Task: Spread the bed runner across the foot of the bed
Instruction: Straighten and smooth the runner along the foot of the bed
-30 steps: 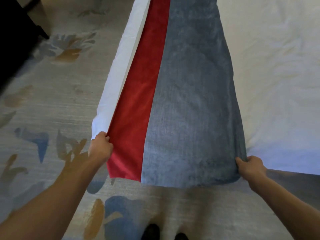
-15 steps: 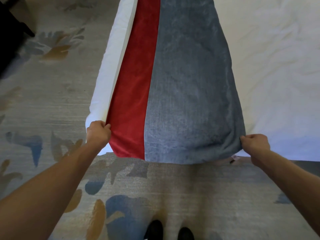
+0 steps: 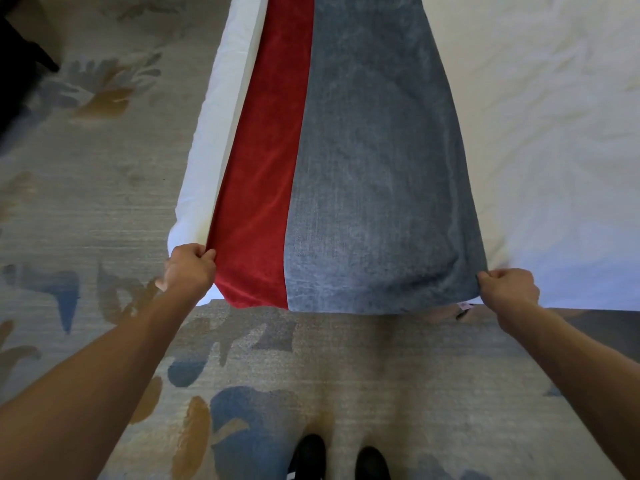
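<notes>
The bed runner (image 3: 374,161) is a long grey-blue cloth with a red stripe along its left side. It lies stretched along the edge of the white bed (image 3: 540,126), running away from me. Its near end hangs a little over the bed's side. My left hand (image 3: 189,268) grips the red corner, at the bed's corner. My right hand (image 3: 507,287) grips the grey corner. A small label (image 3: 464,305) peeks out under the runner by my right hand.
A patterned beige carpet (image 3: 381,368) with blue and tan shapes covers the floor. My two black shoes (image 3: 337,457) stand near the bottom edge. Dark furniture (image 3: 17,57) sits at the far left.
Both hands moved forward with the runner's end, so less cloth hangs over the bed's side. My right hand shifted slightly right, pulling the end wider and flatter.
</notes>
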`<state>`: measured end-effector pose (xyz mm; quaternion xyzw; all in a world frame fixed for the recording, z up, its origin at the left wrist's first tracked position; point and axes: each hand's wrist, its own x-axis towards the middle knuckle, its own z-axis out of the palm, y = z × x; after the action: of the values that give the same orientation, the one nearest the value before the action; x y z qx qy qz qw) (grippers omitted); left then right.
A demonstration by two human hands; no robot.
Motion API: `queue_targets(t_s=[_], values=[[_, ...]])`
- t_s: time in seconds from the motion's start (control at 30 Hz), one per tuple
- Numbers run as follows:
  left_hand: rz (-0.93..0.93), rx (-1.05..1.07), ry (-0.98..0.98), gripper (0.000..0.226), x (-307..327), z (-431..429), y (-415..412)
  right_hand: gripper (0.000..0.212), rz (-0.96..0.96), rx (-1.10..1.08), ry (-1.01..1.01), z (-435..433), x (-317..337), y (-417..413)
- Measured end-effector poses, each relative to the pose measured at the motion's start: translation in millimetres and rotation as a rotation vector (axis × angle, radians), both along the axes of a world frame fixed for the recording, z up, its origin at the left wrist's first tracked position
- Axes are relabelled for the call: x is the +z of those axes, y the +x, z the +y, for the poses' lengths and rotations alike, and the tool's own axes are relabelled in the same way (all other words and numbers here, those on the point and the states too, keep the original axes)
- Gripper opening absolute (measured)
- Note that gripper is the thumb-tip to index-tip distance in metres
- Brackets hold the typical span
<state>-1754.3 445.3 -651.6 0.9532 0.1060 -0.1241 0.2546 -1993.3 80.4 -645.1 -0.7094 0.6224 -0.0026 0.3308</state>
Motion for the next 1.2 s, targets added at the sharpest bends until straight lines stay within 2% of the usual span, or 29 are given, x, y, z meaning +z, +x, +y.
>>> queue_targets(t_s=[0.43,0.7,0.97,1.1,1.2], values=[[0.027,0.001,0.004,0.03,-10.3,23.0,-33.9,0.026,-0.004,0.001,0.037,18.0,-10.8,-34.4],[0.043,-0.004,0.08,0.029,-16.1,33.2,-51.4,0.021,0.068,-0.001,0.062,25.8,-20.4,-51.0],[0.062,-0.016,0.105,0.028,-25.2,39.4,-59.3,0.035,0.124,0.028,0.051,27.2,-32.5,-60.2],[0.087,-0.027,0.068,0.032,-34.5,37.4,-51.3,0.032,0.198,0.139,0.072,21.8,-37.1,-54.5],[0.075,-0.014,0.036,0.026,-27.1,23.6,-46.4,0.031,0.183,0.199,0.075,18.9,-38.1,-44.1]])
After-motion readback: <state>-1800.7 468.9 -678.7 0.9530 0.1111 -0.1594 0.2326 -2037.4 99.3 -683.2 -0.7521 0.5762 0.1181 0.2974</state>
